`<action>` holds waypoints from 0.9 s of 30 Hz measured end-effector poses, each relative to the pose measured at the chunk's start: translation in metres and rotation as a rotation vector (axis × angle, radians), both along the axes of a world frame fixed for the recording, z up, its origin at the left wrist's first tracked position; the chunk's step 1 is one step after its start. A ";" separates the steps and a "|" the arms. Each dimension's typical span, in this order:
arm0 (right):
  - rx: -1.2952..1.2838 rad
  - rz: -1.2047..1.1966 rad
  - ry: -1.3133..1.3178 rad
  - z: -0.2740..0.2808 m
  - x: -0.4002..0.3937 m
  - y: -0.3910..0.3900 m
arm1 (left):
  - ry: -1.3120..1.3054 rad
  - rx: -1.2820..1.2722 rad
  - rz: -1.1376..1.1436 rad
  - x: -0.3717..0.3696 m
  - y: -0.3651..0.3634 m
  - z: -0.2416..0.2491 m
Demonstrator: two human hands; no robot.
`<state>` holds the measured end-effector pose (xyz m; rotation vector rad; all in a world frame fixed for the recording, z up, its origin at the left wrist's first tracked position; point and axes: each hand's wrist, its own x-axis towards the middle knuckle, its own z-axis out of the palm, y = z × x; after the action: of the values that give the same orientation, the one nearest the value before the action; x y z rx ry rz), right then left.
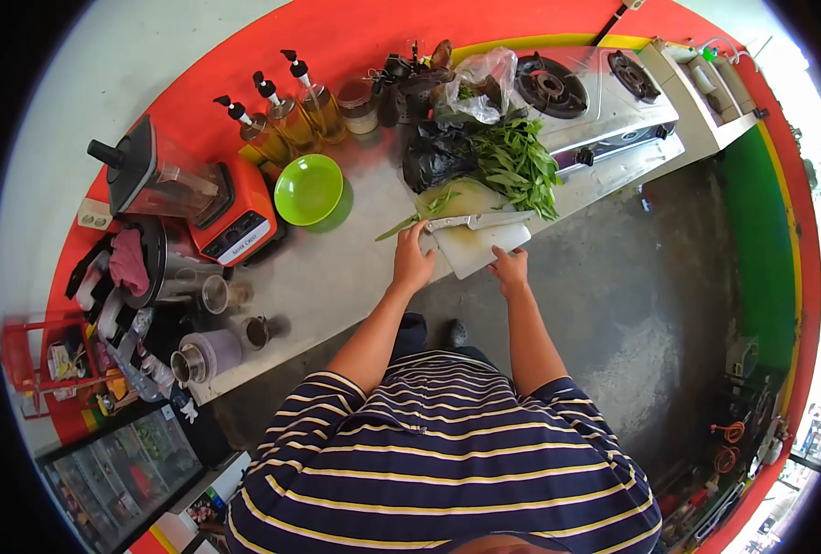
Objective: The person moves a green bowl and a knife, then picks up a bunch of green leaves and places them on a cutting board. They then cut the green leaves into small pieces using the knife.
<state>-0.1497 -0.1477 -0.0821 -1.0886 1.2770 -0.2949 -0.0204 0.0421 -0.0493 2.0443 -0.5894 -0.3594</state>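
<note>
Cutting board lies at the front edge of the table, its near corner hanging a little past the rim, with a knife resting flat across its middle, blade toward the right. The left hand rests on the board's left edge with its fingers spread open near the knife handle; whether it touches the handle I cannot tell. The right hand sits open at the board's near right corner, fingertips on the rim, holding nothing. A single green stalk lies partly on the board, partly on the table, just left of the knife. A pile of leafy greens spreads over the far side of the board, touching a black bag and a clear plastic bag. A green bowl stands well to the left, beside a blender, with the gas stove behind the greens.

The likeliest trouble is the board itself: overhanging the edge, it could tip or slide if either hand presses down on the near corner, and the loose knife would go with it. Fingers close to a bare blade could also be nicked if the left hand closes without looking. The stalk could roll off onto the floor.
</note>
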 end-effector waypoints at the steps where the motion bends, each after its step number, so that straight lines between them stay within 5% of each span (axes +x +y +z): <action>1: 0.022 0.000 -0.013 -0.002 0.000 0.001 | 0.068 0.035 -0.006 -0.004 0.001 0.007; 12: -0.033 -0.021 -0.109 -0.017 -0.002 0.000 | -0.313 0.057 0.010 0.043 -0.038 0.009; 19: 0.036 0.058 -0.149 -0.010 -0.017 -0.008 | -0.003 0.161 0.353 0.099 -0.105 0.038; 27: 0.135 0.115 -0.161 -0.001 -0.018 -0.016 | 0.202 0.520 0.152 0.146 -0.126 0.014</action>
<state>-0.1678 -0.1636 -0.0828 -0.9983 1.0716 -0.2017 0.1256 -0.0841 -0.0353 2.4880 -0.2250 -0.6732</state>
